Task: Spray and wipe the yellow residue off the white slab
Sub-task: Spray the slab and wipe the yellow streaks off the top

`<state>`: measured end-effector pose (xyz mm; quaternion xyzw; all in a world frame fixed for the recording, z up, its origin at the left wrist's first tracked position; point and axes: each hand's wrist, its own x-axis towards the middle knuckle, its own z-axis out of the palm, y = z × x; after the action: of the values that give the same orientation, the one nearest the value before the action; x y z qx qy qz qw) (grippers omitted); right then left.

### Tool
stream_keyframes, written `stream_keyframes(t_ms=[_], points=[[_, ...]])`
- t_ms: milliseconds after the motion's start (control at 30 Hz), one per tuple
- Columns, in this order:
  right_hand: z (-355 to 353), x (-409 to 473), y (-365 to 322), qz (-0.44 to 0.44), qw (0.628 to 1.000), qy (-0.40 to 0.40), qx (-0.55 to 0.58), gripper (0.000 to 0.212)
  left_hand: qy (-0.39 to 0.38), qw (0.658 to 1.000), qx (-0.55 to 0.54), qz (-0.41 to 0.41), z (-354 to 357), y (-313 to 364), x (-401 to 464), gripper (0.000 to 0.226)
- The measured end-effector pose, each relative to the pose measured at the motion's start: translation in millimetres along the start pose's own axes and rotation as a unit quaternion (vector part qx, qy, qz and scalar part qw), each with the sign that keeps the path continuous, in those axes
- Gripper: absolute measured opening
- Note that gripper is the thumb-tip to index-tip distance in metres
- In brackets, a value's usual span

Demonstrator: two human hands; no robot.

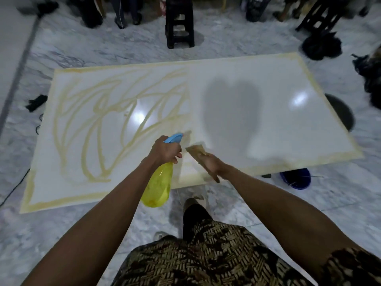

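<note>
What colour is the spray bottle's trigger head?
Light blue trigger head, atop the translucent yellow plastic spray bottle; seen in the head view.
</note>
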<state>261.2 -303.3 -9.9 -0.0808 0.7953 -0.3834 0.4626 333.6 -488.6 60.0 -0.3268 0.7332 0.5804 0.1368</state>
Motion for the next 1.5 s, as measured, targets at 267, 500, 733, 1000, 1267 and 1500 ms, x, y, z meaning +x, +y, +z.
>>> stream_keyframes(t_ms=[267,500,733,1000,1267,1500], points=[[-85,38,-102,-0.006,0.943,0.041,0.33,0.048,0.022,0.999,-0.015,0.035,-30,50,34,0.063],[-140,160,-143,-0.032,0.975,0.162,0.149,0.043,0.058,0.994,-0.085,0.03,-48,87,99,0.072],[-209,337,-212,-0.142,0.935,0.29,-0.145,0.056,0.091,0.988,-0.107,0.071,-77,110,191,0.05],[-147,442,-185,-0.079,0.873,0.18,-0.447,0.067,0.108,0.99,-0.072,0.056,-87,81,245,0.045],[-91,347,-123,-0.107,0.859,0.151,-0.478,0.059,0.085,0.996,-0.031,0.017,-78,51,204,0.04],[-17,214,-30,-0.127,0.86,0.091,-0.485,0.072,0.058,0.998,-0.016,0.009,-67,29,130,0.036]])
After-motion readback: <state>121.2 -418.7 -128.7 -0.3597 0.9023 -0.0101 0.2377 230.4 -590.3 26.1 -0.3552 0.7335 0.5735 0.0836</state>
